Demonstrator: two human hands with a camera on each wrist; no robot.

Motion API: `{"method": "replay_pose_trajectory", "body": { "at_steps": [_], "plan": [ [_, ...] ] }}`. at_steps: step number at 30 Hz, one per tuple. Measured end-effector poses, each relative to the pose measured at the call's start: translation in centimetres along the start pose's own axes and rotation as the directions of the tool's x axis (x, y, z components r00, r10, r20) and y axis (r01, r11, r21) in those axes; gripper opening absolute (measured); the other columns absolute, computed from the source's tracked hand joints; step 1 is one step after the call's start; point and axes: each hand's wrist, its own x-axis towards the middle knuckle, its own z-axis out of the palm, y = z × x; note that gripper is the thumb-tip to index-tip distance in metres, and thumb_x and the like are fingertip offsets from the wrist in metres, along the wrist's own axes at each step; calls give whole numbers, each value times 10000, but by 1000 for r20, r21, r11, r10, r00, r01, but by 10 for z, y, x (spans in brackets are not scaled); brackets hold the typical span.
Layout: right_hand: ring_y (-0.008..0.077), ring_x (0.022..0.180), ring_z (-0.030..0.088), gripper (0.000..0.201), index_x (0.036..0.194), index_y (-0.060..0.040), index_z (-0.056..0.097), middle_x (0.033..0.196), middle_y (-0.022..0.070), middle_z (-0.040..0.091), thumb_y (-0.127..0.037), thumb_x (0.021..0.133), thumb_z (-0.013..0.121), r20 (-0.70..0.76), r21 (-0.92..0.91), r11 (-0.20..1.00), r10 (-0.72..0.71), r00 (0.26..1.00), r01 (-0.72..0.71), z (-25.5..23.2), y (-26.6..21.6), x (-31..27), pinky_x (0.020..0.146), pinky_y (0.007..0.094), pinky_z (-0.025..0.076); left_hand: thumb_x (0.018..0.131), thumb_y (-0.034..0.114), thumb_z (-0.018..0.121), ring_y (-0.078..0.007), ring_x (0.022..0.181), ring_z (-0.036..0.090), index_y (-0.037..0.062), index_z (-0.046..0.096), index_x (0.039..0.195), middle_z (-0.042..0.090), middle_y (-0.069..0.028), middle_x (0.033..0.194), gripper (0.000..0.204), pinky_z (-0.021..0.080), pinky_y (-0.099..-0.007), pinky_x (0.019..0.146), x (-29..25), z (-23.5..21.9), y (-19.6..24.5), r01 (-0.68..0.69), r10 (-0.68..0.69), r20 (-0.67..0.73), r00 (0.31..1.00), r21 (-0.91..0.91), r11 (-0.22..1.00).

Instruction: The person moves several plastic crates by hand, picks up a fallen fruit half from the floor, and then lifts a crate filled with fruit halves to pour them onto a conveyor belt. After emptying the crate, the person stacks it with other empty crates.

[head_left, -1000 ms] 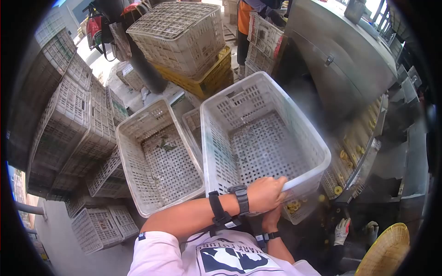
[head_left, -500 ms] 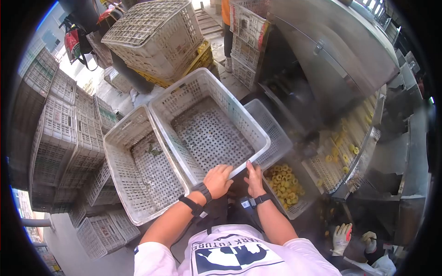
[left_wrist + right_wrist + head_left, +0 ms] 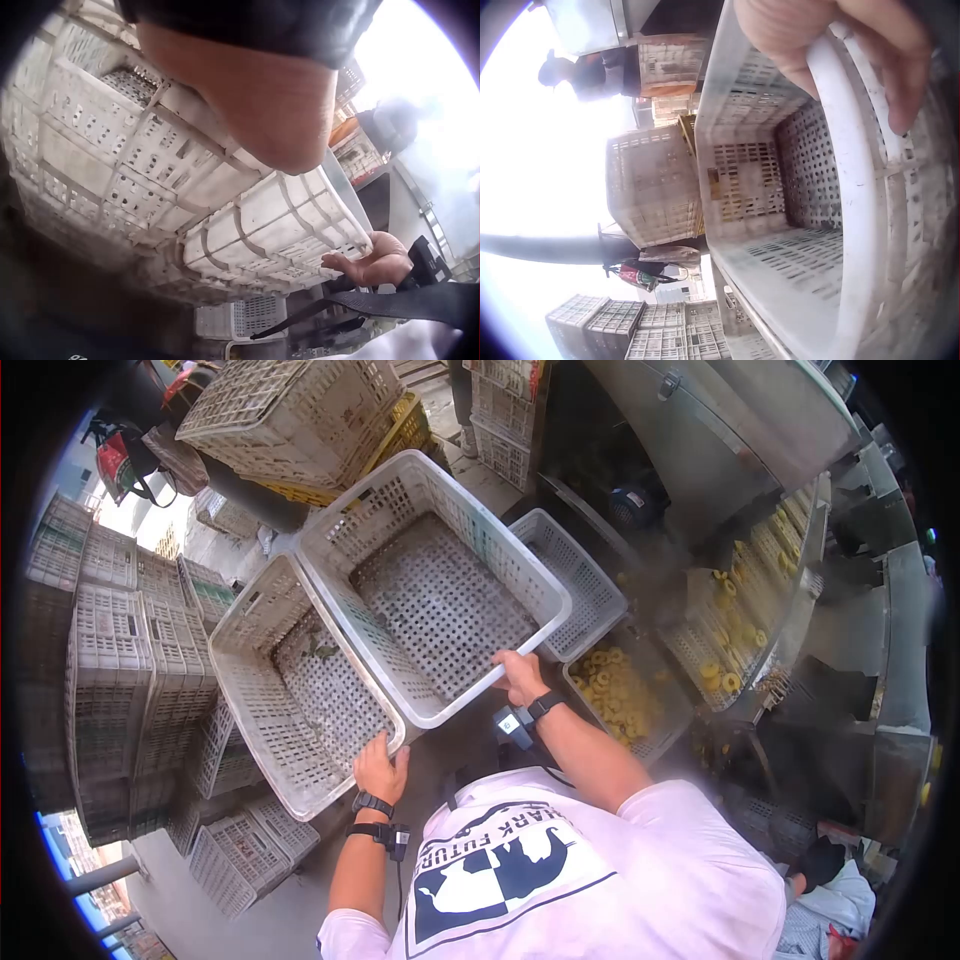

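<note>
While the right hand (image 3: 520, 675) curls its fingers over the near rim of the empty white crate (image 3: 432, 585), the left hand (image 3: 382, 768) grips the same crate's near left corner, where it meets the neighbouring crate (image 3: 290, 695). The held crate sits tilted between that neighbouring crate on its left and a smaller basket (image 3: 578, 582) on its right, with a crate of yellow rings (image 3: 620, 695) just beside the right wrist. Stacks of crates (image 3: 120, 660) stand at the far left, and a steel machine (image 3: 740, 430) with a conveyor (image 3: 745, 610) carrying more rings runs along the right.
</note>
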Motion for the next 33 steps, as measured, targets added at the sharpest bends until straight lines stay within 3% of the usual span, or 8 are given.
{"method": "replay_pose_trajectory", "body": {
  "at_steps": [5,7,8,10,24,26,30,33],
  "plan": [
    [315,726,596,188,823,70,534,819,165,543,-65,711,601,34,-41,999,29,999,-28,-9,4,8,667,457,523,795,336,585,-318,826,559,50,540,1067,601,-133,918,398,407,-433,713,1,3,-5,-19,18,29,999,12,1000],
    [282,598,581,316,906,128,520,779,197,554,-111,716,602,61,-15,999,-33,998,34,-8,3,0,503,360,475,800,331,582,-315,823,559,47,544,1055,599,-129,910,384,414,-428,708,3,6,-6,-23,23,2,1000,26,999],
    [282,598,581,316,906,128,520,779,197,554,-111,716,602,55,-9,999,-33,998,34,-9,2,-1,503,360,475,801,332,583,-317,822,557,47,547,1052,598,-131,894,382,414,-425,710,2,6,-6,-25,25,-9,1000,28,999],
    [319,730,602,218,842,71,520,819,164,545,-76,706,605,71,-1,1000,-26,997,26,-17,4,-4,662,455,528,800,336,585,-317,821,556,46,548,1051,598,-131,887,385,416,-425,704,1,7,-6,-35,36,-19,999,30,999],
    [335,707,612,342,929,136,493,849,220,557,-115,724,603,-16,-50,994,-98,995,97,-1,1,-4,616,450,525,805,334,585,-336,769,569,55,565,1038,599,-136,856,364,435,-439,675,2,4,1,-53,53,-30,998,10,999],
    [307,693,615,378,967,132,507,855,208,575,-152,738,604,-6,-57,988,-142,990,141,-1,2,-3,598,415,522,802,334,587,-354,826,568,29,516,1134,590,-178,958,456,444,-435,706,4,2,2,-14,15,51,999,-11,1000],
    [275,684,618,448,981,123,519,856,182,592,-251,764,638,34,-94,980,-173,984,176,-8,0,-5,579,376,517,780,340,604,-372,1008,515,-2,429,1233,510,-215,1154,594,421,-428,825,12,-1,6,-37,38,1,999,-62,997],
    [240,715,622,563,1006,78,538,850,150,600,-426,781,648,99,-132,981,-130,987,142,-14,-14,-17,590,345,523,751,364,621,-382,1201,362,-21,363,1280,379,-217,1306,703,308,-456,973,38,-9,27,-196,197,-131,972,20,980]
  ]
}}
